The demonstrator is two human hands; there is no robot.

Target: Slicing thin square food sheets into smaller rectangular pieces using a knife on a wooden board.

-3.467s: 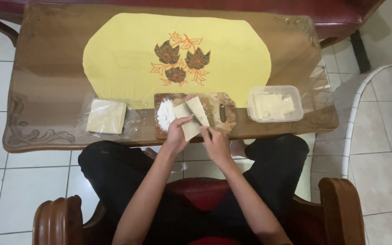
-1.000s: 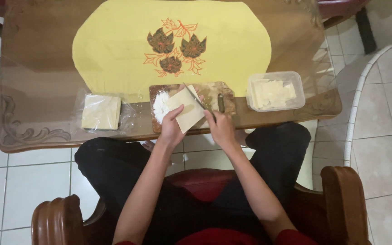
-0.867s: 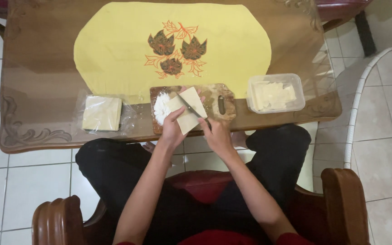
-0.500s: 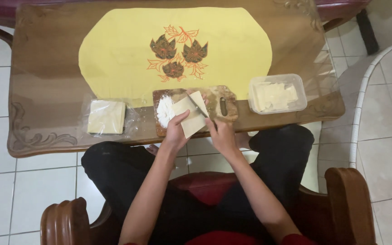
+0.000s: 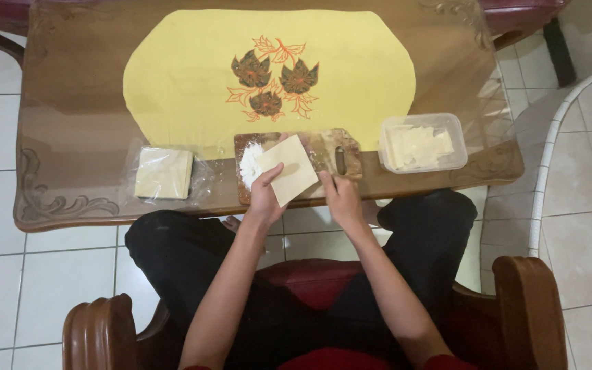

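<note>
Head view: left hand [image 5: 266,195] pinches the wrapper [image 5: 288,168], now lying flat over the board [image 5: 323,147] beside the flour [image 5: 249,166], no longer lifted w/ right. Right hand [image 5: 337,195] rests at the edge, grip unclear. Looks set down for filling.

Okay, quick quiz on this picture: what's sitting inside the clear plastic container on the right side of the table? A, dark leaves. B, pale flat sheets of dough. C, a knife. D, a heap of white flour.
B: the clear plastic container holds pale flat sheets like the square one in the left hand; the flour lies on the wooden board instead.
</note>
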